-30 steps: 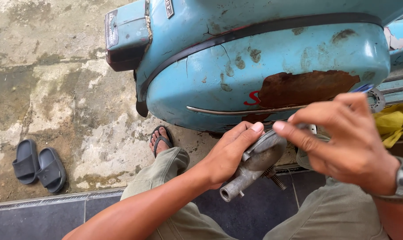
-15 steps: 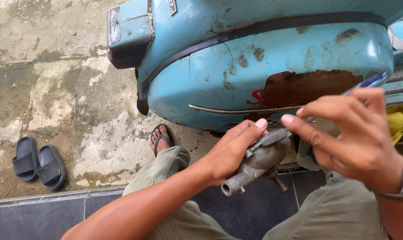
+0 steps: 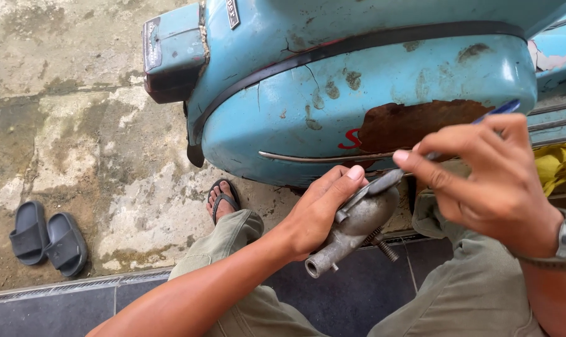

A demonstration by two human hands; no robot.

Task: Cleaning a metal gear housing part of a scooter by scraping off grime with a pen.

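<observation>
Grey metal part (image 3: 355, 228) resting in left hand (image 3: 317, 215), fingers wrapping it for steadiness above lap; right hand (image 3: 495, 181) fingers pinching blue-handled tool (image 3: 483, 118), tip pressing part beside rusty blue scooter (image 3: 370, 87).

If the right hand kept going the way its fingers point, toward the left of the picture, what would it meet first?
Most likely the grey metal part held by the left hand. The right hand pinches a blue-handled tool whose tip is at the part's top edge, though depth is unclear.
</observation>
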